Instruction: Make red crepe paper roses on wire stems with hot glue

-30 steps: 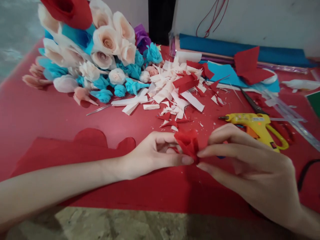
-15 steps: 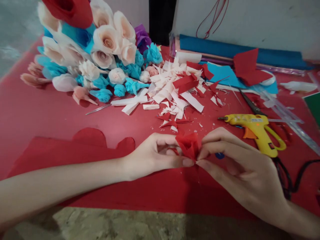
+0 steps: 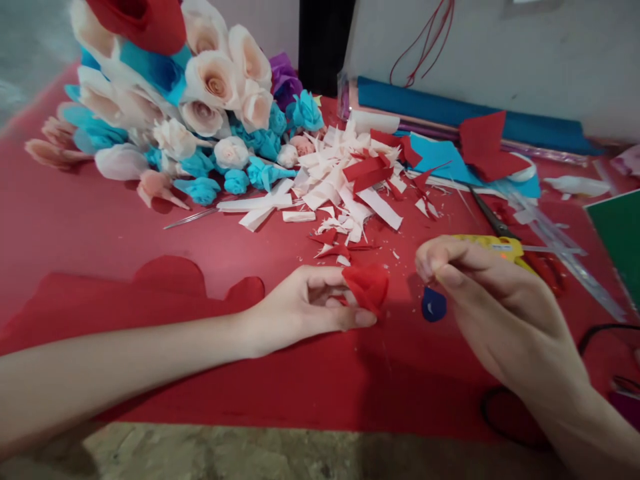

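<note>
Near the front of the red table, my left hand (image 3: 313, 303) pinches a small red crepe-paper flower (image 3: 367, 287) at its base between thumb and fingers. Its folded petals flare up and to the right. My right hand (image 3: 480, 300) is raised to the right of the flower, apart from it. Thumb and fingertips there are pressed together; whatever they hold, if anything, is too small to make out. Behind that hand lies a yellow glue gun (image 3: 500, 247), mostly covered. A small dark blue piece (image 3: 434, 305) rests on the table below the right fingertips.
Paper flowers (image 3: 215, 80) in cream, blue, pink, red and purple are heaped at the back left. Pale and red paper scraps (image 3: 345, 173) litter the middle. Red paper (image 3: 120, 300) lies under my left forearm. Scissors (image 3: 495, 213) and glue sticks (image 3: 565, 240) lie right; a blue roll (image 3: 465, 107) is behind.
My right hand has let go of the red flower and moved right and slightly up, now covering much of the glue gun. My left hand keeps the flower. The view has shifted slightly.
</note>
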`<move>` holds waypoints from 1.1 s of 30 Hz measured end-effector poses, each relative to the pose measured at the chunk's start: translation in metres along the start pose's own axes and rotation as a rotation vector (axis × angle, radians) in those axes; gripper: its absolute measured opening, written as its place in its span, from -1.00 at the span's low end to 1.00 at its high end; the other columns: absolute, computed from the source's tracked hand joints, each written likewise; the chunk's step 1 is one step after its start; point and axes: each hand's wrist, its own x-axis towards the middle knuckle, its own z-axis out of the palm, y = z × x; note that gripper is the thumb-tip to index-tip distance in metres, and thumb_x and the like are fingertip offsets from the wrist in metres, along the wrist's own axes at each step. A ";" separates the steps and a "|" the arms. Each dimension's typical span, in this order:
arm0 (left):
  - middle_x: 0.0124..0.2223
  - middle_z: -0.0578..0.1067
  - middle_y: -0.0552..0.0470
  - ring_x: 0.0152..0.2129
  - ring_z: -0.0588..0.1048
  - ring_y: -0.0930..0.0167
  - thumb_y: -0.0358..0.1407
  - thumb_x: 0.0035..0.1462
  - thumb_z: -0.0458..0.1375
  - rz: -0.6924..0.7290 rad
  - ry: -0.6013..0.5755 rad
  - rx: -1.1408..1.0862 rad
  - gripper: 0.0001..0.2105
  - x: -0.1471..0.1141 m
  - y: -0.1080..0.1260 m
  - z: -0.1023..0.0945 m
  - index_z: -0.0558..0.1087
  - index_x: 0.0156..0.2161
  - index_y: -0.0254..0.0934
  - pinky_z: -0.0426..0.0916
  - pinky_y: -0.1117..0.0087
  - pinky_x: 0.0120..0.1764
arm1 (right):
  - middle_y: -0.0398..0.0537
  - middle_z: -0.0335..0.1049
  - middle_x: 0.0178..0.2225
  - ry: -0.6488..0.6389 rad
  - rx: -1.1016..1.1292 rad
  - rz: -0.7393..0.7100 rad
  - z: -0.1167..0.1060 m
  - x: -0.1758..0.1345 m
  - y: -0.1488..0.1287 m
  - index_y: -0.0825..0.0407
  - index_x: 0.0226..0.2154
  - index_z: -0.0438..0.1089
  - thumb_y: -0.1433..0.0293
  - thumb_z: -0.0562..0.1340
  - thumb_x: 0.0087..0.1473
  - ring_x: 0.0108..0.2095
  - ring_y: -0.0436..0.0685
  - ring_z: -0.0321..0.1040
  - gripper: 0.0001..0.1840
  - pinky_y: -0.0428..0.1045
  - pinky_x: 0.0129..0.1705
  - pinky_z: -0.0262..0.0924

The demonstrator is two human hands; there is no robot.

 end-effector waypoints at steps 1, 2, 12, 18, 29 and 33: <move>-0.46 0.50 0.16 -0.52 0.42 0.65 -0.53 -0.12 0.22 0.006 0.002 0.000 -0.88 0.000 0.000 -0.001 0.50 -0.41 -0.33 0.31 0.70 -0.39 | -0.13 0.12 -0.42 -0.009 0.013 0.020 0.000 0.001 0.002 -0.01 -0.41 0.24 0.32 0.09 0.12 -0.41 -0.01 0.10 -0.88 -0.08 -0.43 0.02; -0.47 0.50 0.16 -0.53 0.41 0.66 -0.53 -0.11 0.22 0.012 0.001 -0.001 -0.89 0.001 -0.001 -0.002 0.50 -0.41 -0.33 0.30 0.71 -0.40 | -0.14 0.13 -0.41 -0.015 0.027 0.036 0.000 0.002 0.003 -0.01 -0.41 0.25 0.32 0.10 0.11 -0.41 -0.02 0.10 -0.88 -0.09 -0.43 0.01; -0.46 0.51 0.12 -0.52 0.44 0.62 -0.54 -0.13 0.22 -0.031 0.029 0.042 -0.88 0.001 0.000 -0.001 0.50 -0.42 -0.34 0.32 0.67 -0.38 | -0.24 0.27 -0.29 -0.041 0.018 -0.005 0.000 0.003 0.001 -0.11 -0.33 0.36 0.38 0.09 0.13 -0.33 -0.10 0.19 -0.86 -0.17 -0.31 0.08; -0.41 0.54 0.10 -0.47 0.46 0.59 -0.52 -0.12 0.23 -0.027 0.027 0.073 -0.85 0.001 0.001 -0.001 0.51 -0.36 -0.33 0.35 0.65 -0.34 | -0.24 0.27 -0.39 -0.081 0.010 -0.017 -0.002 0.003 0.002 -0.08 -0.40 0.36 0.39 0.07 0.15 -0.34 -0.10 0.21 -0.82 -0.17 -0.33 0.08; -0.40 0.53 0.10 -0.47 0.45 0.59 -0.49 -0.10 0.23 -0.025 0.005 0.074 -0.88 -0.002 -0.002 -0.003 0.50 -0.38 -0.31 0.34 0.62 -0.34 | -0.19 0.23 -0.41 -0.149 -0.008 -0.017 -0.002 0.003 -0.008 0.02 -0.43 0.29 0.52 0.07 0.09 -0.39 -0.10 0.20 -0.85 -0.21 -0.35 0.13; -0.41 0.53 0.08 -0.49 0.45 0.57 -0.49 -0.13 0.24 -0.032 0.031 0.082 -0.88 0.000 -0.001 -0.003 0.50 -0.38 -0.33 0.33 0.60 -0.35 | -0.17 0.23 -0.42 -0.156 0.017 -0.041 -0.002 0.003 -0.008 0.04 -0.44 0.29 0.58 0.07 0.05 -0.37 -0.09 0.20 -0.83 -0.19 -0.32 0.15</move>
